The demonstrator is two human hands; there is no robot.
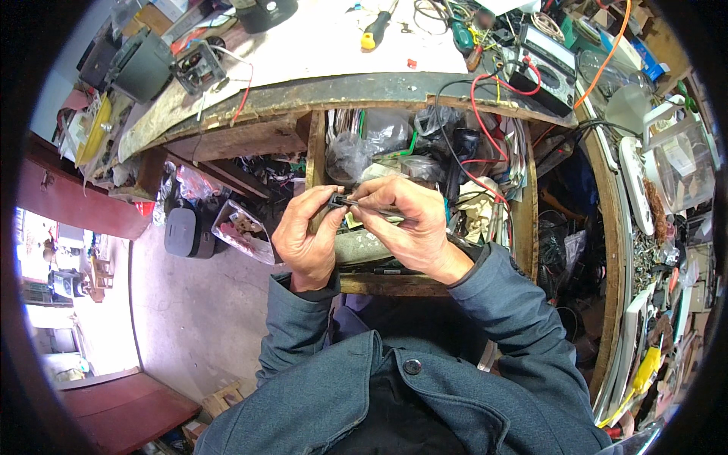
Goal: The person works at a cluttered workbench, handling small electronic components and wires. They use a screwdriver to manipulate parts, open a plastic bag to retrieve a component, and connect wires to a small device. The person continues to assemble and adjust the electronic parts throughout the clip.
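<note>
Over the pulled-out drawer [402,286], both hands meet close together. My left hand [305,241] pinches a small black part [336,201] with a squared end between thumb and fingers. My right hand [413,227] closes on a thin dark piece [352,202], whose tip reaches the black part. Fingers hide most of that thin piece, so its kind cannot be told. Beneath the hands, the drawer holds clear plastic bags [387,130], papers and cables.
An analog multimeter [547,70] stands at the bench's right, its red lead [479,114] hanging into the drawer. A yellow-and-black screwdriver [373,36] lies on the worktop [303,57]. Left are an open device frame [199,67] and, below, a black bin-like box [189,233].
</note>
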